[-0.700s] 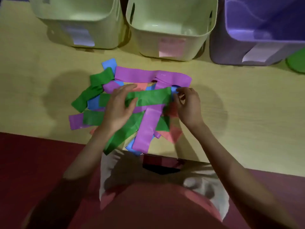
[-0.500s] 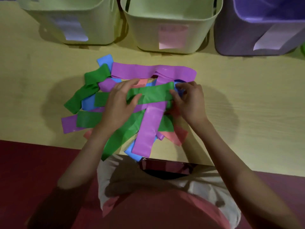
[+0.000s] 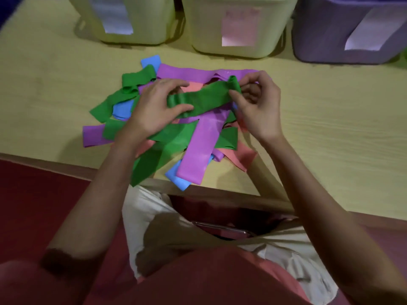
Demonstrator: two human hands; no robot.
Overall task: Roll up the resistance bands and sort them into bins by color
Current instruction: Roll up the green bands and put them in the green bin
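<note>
A green band [image 3: 204, 97] is stretched between both hands, lifted a little above a pile of green, purple, blue and coral bands [image 3: 198, 139] on the yellow table [image 3: 330, 133]. My left hand [image 3: 154, 108] grips its left end between thumb and fingers. My right hand [image 3: 257, 104] pinches the right end, which is curled over into a small fold. At the back stand three bins: a pale one with a white label [image 3: 154, 23], a pale one with a pink label [image 3: 271, 31] and a purple one [image 3: 319, 40].
Some bands [image 3: 180, 179] hang over the table's near edge. Bare tabletop lies left and right of the pile. A phone [image 3: 222, 230] rests on my lap below the table edge.
Both hands have lifted the green band off the pile. My right hand has turned its right end over into a first curl. The camera has tilted down and closer.
</note>
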